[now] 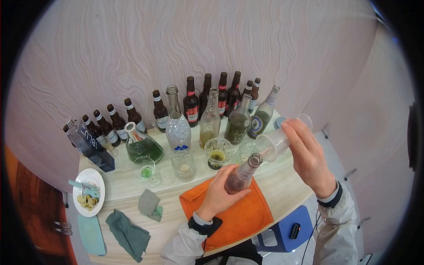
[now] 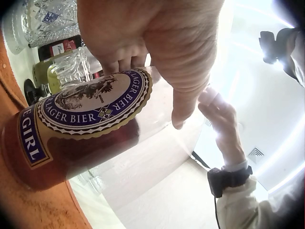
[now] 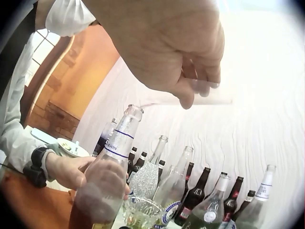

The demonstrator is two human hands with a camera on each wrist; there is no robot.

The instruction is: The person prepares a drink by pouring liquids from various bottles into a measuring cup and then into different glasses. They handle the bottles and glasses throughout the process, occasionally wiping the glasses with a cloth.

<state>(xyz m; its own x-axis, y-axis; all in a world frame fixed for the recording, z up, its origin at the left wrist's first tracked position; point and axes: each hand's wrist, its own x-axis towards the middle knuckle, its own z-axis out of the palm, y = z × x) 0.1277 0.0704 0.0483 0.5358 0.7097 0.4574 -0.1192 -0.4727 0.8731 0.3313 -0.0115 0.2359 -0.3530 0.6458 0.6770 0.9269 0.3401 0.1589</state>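
My left hand [image 1: 218, 197] grips a clear glass beer bottle [image 2: 90, 124] around its body, with the bottle standing on an orange cloth [image 1: 187, 204]. Reddish-brown liquid fills part of the bottle, below a "Lager Bier" label. My right hand [image 1: 307, 157] holds a clear cup [image 1: 274, 145] tipped nearly on its side. The cup's rim is right at the bottle's mouth [image 3: 136, 109], and a thin pinkish streak runs there in the right wrist view. Just behind the bottle stand a footed glass [image 1: 218, 149] with greenish liquid and a cut-glass tumbler [image 1: 245, 151].
Brown beer bottles [image 1: 191, 101] line the wall behind a sparkly bottle [image 1: 178, 131] and a green-filled flask [image 1: 143, 148]. Leftward are a blue box [image 1: 90, 145], a plate [image 1: 102, 179] of citrus slices and a grey-green cloth [image 1: 128, 234]. A blue stool [image 1: 291, 216] stands below the table's right edge.
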